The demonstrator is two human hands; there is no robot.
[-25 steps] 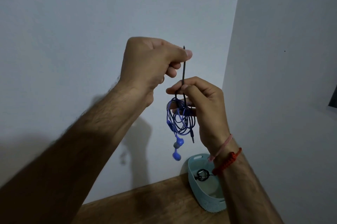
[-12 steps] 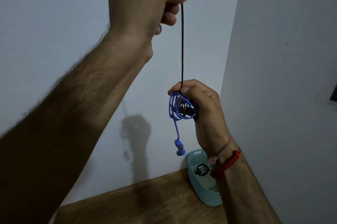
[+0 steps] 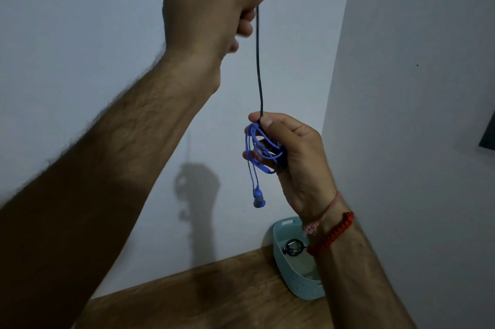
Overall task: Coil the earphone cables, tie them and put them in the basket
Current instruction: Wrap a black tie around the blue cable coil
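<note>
A: Which step is the person on?

B: The tying, by the look of it. The left hand (image 3: 211,12), raised high, is fisted round the upper end of a black tie (image 3: 258,61), which runs taut down to the right hand (image 3: 289,152). That hand grips the coiled blue earphone cable (image 3: 261,146), thumb and forefinger pinching where the tie meets the coil. One blue earbud (image 3: 258,198) dangles below the coil.

A: So what does the next move call for?

B: Likely cinching the tie snug, then lowering the bundle. The right hand would need to keep the loops pinched so the coil does not spring apart, and the long tail of the tie wants watching.

A: And where does it go?

B: Into the pale blue-green basket (image 3: 281,253), which sits on the wooden counter (image 3: 201,299) in the corner, below the right wrist. A small dark coiled earphone (image 3: 293,247) already lies inside.

A: Anything in the way?

B: The right forearm crosses over the basket's opening; otherwise only the dangling earbud might catch on the rim.
</note>
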